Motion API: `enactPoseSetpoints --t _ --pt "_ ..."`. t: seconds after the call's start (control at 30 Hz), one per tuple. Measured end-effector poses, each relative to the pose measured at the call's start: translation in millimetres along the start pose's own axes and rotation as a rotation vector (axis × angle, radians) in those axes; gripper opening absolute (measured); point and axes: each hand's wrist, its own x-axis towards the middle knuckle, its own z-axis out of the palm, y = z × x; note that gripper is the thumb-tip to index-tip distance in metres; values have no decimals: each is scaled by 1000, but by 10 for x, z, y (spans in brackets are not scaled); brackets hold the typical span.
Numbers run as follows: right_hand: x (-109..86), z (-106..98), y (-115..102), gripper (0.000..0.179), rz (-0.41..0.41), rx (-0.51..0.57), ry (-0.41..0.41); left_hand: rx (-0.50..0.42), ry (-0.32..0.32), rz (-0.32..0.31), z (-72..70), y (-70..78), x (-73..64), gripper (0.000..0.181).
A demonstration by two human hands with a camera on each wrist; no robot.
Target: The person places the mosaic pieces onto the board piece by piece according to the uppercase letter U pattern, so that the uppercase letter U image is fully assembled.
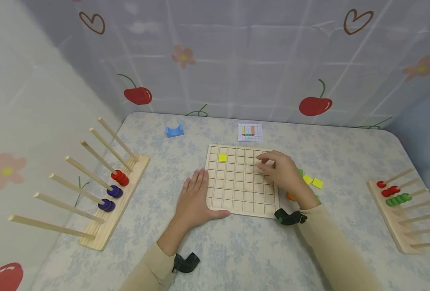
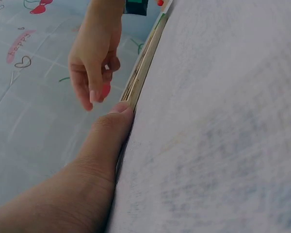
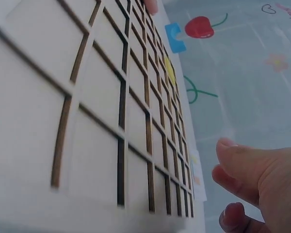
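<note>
A square wooden grid board [image 1: 233, 192] lies on the table, with one yellow square tile [image 1: 222, 157] in a cell near its upper left corner. My left hand [image 1: 194, 200] rests at the board's lower left corner, fingers straight along the left side and thumb along the near edge. Over the board's right side hovers my right hand [image 1: 284, 171], its fingers loosely bent and thumb apart from them. Nothing shows between those fingers in the right wrist view. Partly hidden behind this hand and wrist are loose tiles: yellow [image 1: 317, 183], green [image 1: 300, 171] and orange [image 1: 291, 196].
Behind the board lies a card [image 1: 250, 137] printed with a coloured U-shaped grid pattern. A blue notched block [image 1: 174, 130] stands at the back left. Wooden peg racks with coloured beads flank the board, one left [image 1: 127, 182] and one right [image 1: 386, 218]. A patterned curtain [image 1: 236, 60] hangs behind.
</note>
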Motion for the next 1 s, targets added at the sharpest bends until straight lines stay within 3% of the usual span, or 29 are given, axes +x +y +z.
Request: enactPoseSetpoints --t 0.5,0.8,1.0 --pt "-634 -517 647 34 129 -114 81 -2 27 8 -9 12 -19 142" --pt "-881 -596 924 33 211 -178 160 -11 14 6 -9 24 -22 142" --pt "-923 -580 1035 35 252 -196 169 -21 14 6 -11 12 -18 142"
